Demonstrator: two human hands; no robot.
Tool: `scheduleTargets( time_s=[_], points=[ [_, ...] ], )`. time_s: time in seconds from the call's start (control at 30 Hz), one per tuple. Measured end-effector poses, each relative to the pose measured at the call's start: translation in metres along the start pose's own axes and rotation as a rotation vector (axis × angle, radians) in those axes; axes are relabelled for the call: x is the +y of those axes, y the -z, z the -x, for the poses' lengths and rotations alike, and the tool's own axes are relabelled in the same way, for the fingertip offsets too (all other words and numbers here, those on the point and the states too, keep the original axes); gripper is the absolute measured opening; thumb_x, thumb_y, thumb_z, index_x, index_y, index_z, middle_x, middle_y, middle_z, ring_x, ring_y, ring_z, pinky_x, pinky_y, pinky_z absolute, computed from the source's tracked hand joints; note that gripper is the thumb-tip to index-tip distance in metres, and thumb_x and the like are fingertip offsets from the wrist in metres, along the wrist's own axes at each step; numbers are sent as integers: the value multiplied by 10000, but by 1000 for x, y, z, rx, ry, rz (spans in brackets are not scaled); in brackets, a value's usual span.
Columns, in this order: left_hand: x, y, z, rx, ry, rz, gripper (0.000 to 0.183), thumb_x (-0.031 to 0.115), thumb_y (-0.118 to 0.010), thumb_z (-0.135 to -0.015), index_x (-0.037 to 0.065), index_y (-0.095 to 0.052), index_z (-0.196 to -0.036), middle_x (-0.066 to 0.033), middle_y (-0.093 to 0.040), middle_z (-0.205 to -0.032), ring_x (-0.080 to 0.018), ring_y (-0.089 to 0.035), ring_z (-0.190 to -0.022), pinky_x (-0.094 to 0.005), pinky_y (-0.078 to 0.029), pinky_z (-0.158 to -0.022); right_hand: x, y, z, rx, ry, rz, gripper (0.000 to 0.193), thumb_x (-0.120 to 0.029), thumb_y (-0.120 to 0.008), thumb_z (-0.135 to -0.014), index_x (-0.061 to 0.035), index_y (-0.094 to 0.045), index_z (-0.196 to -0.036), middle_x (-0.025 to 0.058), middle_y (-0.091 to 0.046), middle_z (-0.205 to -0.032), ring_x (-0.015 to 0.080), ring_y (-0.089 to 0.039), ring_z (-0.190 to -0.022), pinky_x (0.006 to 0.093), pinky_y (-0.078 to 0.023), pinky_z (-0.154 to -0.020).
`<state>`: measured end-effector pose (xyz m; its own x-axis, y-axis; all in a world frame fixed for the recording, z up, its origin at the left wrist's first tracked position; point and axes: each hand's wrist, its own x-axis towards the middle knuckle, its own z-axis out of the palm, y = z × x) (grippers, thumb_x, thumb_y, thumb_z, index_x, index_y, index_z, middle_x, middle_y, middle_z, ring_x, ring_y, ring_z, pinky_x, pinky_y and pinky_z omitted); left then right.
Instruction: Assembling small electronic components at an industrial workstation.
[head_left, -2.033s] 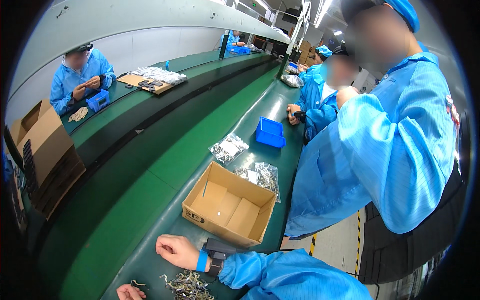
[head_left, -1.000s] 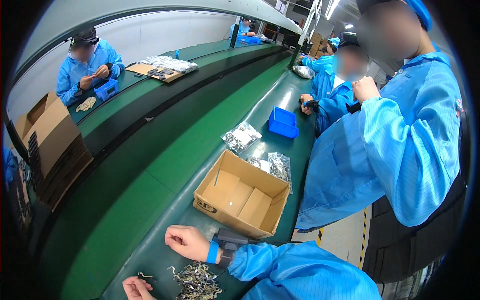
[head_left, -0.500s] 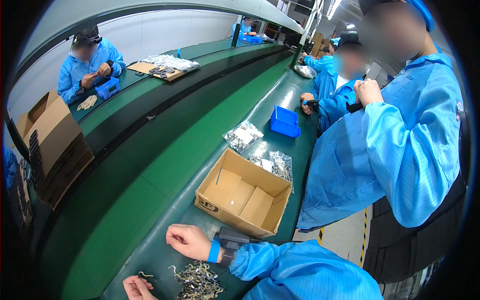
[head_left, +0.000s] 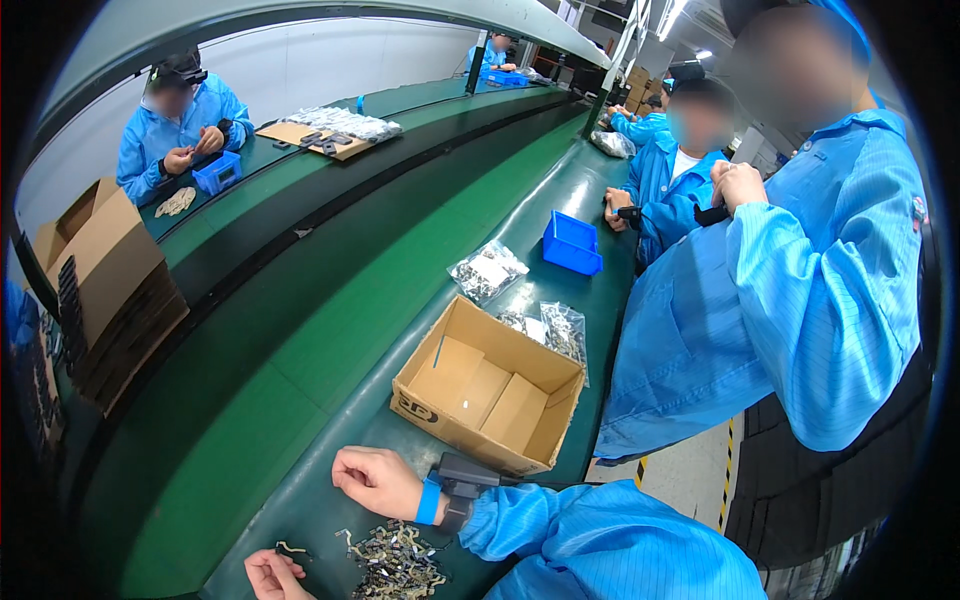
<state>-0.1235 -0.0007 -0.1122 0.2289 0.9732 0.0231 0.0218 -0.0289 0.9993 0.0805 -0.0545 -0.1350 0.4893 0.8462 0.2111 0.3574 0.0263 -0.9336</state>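
Observation:
My right hand (head_left: 378, 481) rests on the green bench with its fingers curled together; the fingertips are turned away, so anything in them is hidden. A blue band (head_left: 429, 502) and a dark device (head_left: 466, 474) sit on that wrist. At the lower edge is my left hand (head_left: 274, 576), partly cut off, its fingers bent and closed. Just beyond those fingers lies a small flat strip part (head_left: 291, 548); whether they touch it I cannot tell. Between my hands and nearer to me is a loose pile of small metallic and dark strip parts (head_left: 395, 562).
An open cardboard box (head_left: 415, 407) stands beyond my right forearm. Behind it are bags of small parts (head_left: 487, 272) and a blue bin (head_left: 571, 243). A person in blue (head_left: 730, 320) stands close at right. Stacked cardboard (head_left: 130, 330) rises at far left, near another seated worker (head_left: 180, 130).

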Motion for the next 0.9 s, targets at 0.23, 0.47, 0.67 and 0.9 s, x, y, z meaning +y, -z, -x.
scheduleTargets(
  time_s=[0.23, 0.47, 0.67, 0.9],
  points=[
    [0, 0, 0, 0, 5, 18, 112, 119, -539, -956, 27, -561, -895, -19, -549, -743, -77, -475, -647, -207, -394, -631, 2, -1, 1, 0, -2, -2, 59, -57, -580, -848, -32, -561, -798, 55, -539, -709, 132, -516, -585, 280, -409, -525],
    [1, 1, 3, 6, 2, 16, 108, 112, -540, -955, 28, -558, -889, -19, -551, -746, -75, -474, -649, -205, -391, -631, 2, -2, 4, -9, -1, -1, 53, -52, -580, -850, -32, -563, -804, 49, -550, -717, 126, -522, -592, 274, -415, -531],
    [3, -1, 1, 2, 5, 12, 109, 106, -536, -955, 27, -552, -882, -17, -545, -744, -74, -473, -652, -204, -388, -634, 3, -2, 1, -14, 1, 9, 48, -49, -578, -850, -31, -563, -808, 47, -557, -724, 123, -533, -604, 272, -425, -544],
    [1, 2, 0, -10, 0, 30, 89, 89, -537, -949, 27, -549, -885, -17, -544, -748, -75, -472, -661, -206, -386, -638, -1, -2, 0, -6, -27, 1, 53, -48, -585, -847, -26, -569, -802, 43, -553, -716, 110, -522, -601, 264, -415, -539]
  ],
)
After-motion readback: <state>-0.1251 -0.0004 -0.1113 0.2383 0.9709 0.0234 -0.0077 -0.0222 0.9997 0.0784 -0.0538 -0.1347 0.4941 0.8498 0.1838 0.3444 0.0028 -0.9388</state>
